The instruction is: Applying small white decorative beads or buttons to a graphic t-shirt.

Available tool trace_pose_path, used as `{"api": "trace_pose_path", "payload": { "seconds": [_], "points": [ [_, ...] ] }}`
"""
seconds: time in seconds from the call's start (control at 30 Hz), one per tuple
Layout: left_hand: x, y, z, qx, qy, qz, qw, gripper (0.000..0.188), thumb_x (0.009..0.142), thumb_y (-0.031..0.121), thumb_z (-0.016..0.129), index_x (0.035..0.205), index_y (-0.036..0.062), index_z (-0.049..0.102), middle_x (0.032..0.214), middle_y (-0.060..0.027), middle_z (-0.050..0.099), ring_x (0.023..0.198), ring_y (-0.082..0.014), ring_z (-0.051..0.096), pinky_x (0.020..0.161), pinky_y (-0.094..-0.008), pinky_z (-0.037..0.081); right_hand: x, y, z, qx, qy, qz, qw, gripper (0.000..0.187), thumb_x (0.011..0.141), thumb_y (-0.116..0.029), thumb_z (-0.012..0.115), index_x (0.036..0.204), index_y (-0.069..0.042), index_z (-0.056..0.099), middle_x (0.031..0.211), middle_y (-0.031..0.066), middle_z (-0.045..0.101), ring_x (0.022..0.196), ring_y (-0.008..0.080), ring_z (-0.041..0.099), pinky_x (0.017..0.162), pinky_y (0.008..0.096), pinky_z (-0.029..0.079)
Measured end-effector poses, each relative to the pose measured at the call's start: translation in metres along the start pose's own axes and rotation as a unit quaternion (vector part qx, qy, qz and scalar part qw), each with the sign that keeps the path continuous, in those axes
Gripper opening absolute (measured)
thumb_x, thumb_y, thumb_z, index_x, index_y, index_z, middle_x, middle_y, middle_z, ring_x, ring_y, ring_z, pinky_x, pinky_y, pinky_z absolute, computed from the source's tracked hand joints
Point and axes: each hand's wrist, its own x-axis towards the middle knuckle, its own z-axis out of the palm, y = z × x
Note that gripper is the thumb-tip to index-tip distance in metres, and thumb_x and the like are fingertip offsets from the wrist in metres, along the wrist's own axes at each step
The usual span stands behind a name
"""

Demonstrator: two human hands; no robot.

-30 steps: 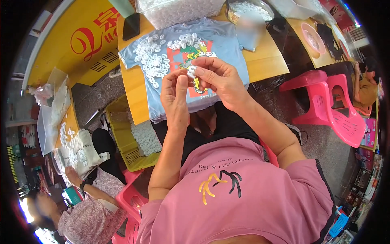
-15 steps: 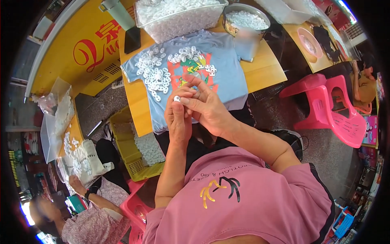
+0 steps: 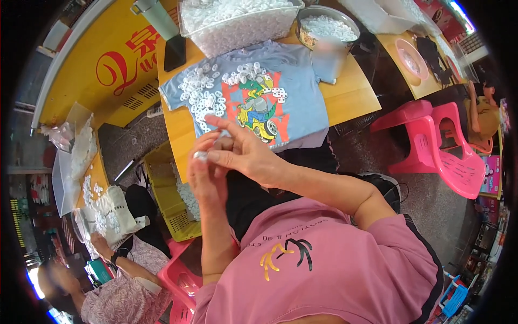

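Observation:
A small white plastic piece (image 3: pixel 201 155) shows at the fingertips of my left hand (image 3: pixel 208 181), which is closed on it. My right hand (image 3: pixel 251 156) meets it from the right, thumb tip against the piece and another finger stretched forward; the other fingertips partly overlap. Beyond my hands a light blue printed T-shirt (image 3: pixel 307 110) lies spread on the wooden table. Loose white oval pieces with dark-looking holes (image 3: pixel 208 100) are heaped on its left side. Several more pieces (image 3: pixel 276 94) sit close together on the print.
A clear tub (image 3: pixel 237 40) full of white pieces stands at the table's far side, beside a round tin (image 3: pixel 353 32) of pieces. A phone (image 3: pixel 175 53) and a green bottle (image 3: pixel 156 19) are at far left. Pink chairs (image 3: pixel 431 129) stand right; a co-worker (image 3: pixel 124 281) sits left.
Both hands have moved left and toward me, still together around the white piece. More of the shirt's print now shows.

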Motion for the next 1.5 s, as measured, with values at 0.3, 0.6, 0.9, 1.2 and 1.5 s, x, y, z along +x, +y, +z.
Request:
{"api": "trace_pose_path", "payload": {
  "seconds": [0.3, 0.6, 0.9, 1.2, 1.5],
  "points": [
    [-0.039, 0.059, -0.137, 0.329, 0.205, -0.076, 0.919, 0.039, 0.094, 0.016, 0.061, 0.127, -0.0025, 0.053, 0.113, -0.0115, 0.062, 0.101, -0.0166, 0.059, 0.095, -0.0301, 0.044, 0.049, -0.057, -0.129, -0.489, 0.174, -0.056, 0.853, 0.027, 0.09, -0.023, 0.065, 0.108, -0.002, 0.068, 0.087, 0.0052, 0.069, 0.072, 0.0088, 0.061, 0.068, 0.0249, 0.05],
    [-0.087, 0.03, -0.201, 0.571, 0.259, -0.041, 0.778, 0.04, 0.092, 0.012, 0.063, 0.129, 0.0023, 0.054, 0.117, -0.0132, 0.06, 0.108, -0.0218, 0.058, 0.091, -0.0347, 0.047, 0.091, -0.071, -0.179, -0.747, 0.198, -0.138, 0.619, 0.023, 0.086, -0.025, 0.065, 0.098, -0.006, 0.07, 0.093, 0.01, 0.068, 0.083, 0.0261, 0.066, 0.073, 0.0367, 0.051],
    [-0.037, 0.027, -0.07, 0.514, 0.143, 0.081, 0.842, 0.026, 0.097, 0.002, 0.052, 0.122, -0.0027, 0.056, 0.112, -0.011, 0.062, 0.098, -0.0158, 0.062, 0.088, -0.0283, 0.049, 0.085, -0.064, -0.184, -0.754, 0.191, -0.207, 0.594, 0.018, 0.083, -0.021, 0.067, 0.095, -0.009, 0.071, 0.088, 0.0118, 0.067, 0.081, 0.03, 0.066, 0.071, 0.0414, 0.051],
    [0.028, -0.029, 0.024, 0.265, -0.002, -0.038, 0.964, 0.02, 0.094, 0.002, 0.056, 0.114, -0.0026, 0.059, 0.099, -0.0079, 0.064, 0.082, -0.0114, 0.062, 0.074, -0.0248, 0.051, 0.028, -0.079, -0.122, -0.241, 0.145, -0.017, 0.959, 0.021, 0.09, -0.017, 0.068, 0.103, -0.001, 0.066, 0.08, -0.0011, 0.063, 0.067, 0.0064, 0.058, 0.063, 0.0226, 0.049],
    [0.039, -0.056, 0.056, 0.218, -0.039, -0.06, 0.973, 0.013, 0.094, 0.005, 0.06, 0.104, -0.0017, 0.059, 0.087, -0.0034, 0.063, 0.076, -0.008, 0.06, 0.068, -0.0225, 0.05, -0.011, -0.065, -0.093, -0.243, 0.122, -0.055, 0.961, 0.018, 0.091, -0.015, 0.066, 0.104, -0.001, 0.066, 0.086, 0.0003, 0.065, 0.069, 0.006, 0.058, 0.063, 0.0215, 0.049]
  ]
}}
